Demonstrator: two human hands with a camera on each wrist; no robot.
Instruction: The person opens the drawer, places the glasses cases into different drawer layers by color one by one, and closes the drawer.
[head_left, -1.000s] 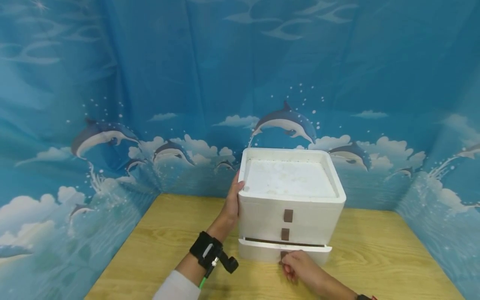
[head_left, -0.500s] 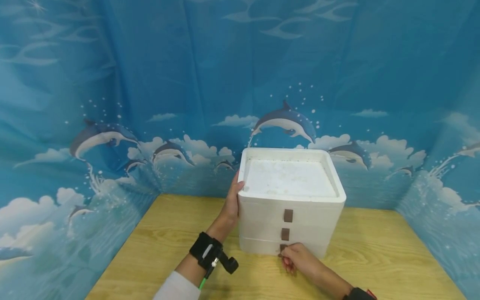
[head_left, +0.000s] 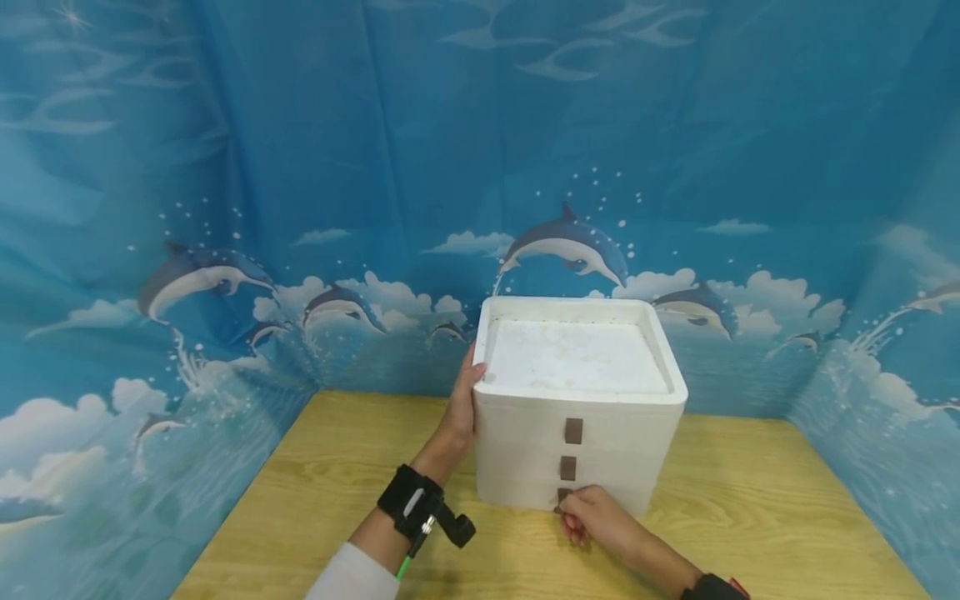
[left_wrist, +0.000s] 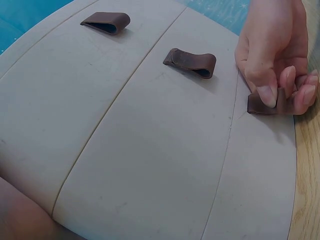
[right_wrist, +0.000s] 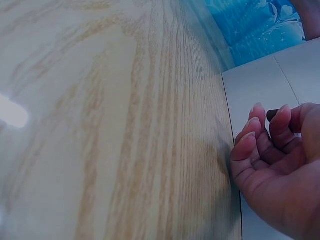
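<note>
A white drawer box with a tray-like top stands on the table. Three brown pull tabs run down its front, and all its drawers sit flush. At the lowest pull tab, my right hand pinches the strap between thumb and index finger. The right wrist view shows that hand's other fingers curled near the table, with only the end of the tab visible. My left hand rests along the box's left side, thumb at the top rim. Its other fingers are mostly hidden behind that side.
The wood-grain table extends to both sides of the box and in front of it. Behind and beside the table hangs a blue dolphin-print backdrop. A black camera strap circles the left wrist.
The bottom drawer, partly out one second ago, has slid back in flush with the front. My right hand moved inward with it, keeping its pinch on the tab. The left hand stayed on the side.
</note>
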